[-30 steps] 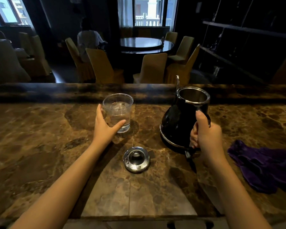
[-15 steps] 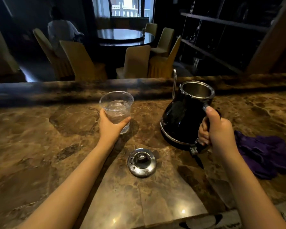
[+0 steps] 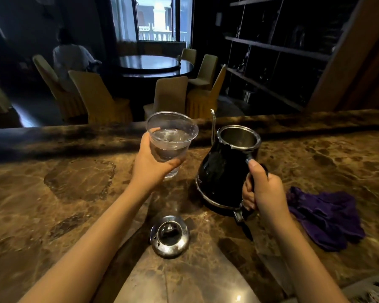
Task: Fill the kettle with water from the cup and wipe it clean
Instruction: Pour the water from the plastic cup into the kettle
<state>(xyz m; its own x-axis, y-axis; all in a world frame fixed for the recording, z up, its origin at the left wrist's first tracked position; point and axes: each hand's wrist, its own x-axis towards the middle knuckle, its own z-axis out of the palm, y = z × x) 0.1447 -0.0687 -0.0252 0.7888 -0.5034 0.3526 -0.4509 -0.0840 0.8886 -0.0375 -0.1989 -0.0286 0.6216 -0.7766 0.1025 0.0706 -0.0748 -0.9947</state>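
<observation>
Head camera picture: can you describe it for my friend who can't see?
The left hand holds a cup of water beside an open black kettle, whose handle the right hand grips. A shiny lid and purple cloth lie on the counter.

Clear plastic cup (image 3: 170,141); glossy black kettle (image 3: 222,171) with silver rim; chrome lid (image 3: 170,236); purple cloth (image 3: 326,217); brown mottled marble counter (image 3: 64,193); mustard-yellow chair covers (image 3: 96,99).
</observation>
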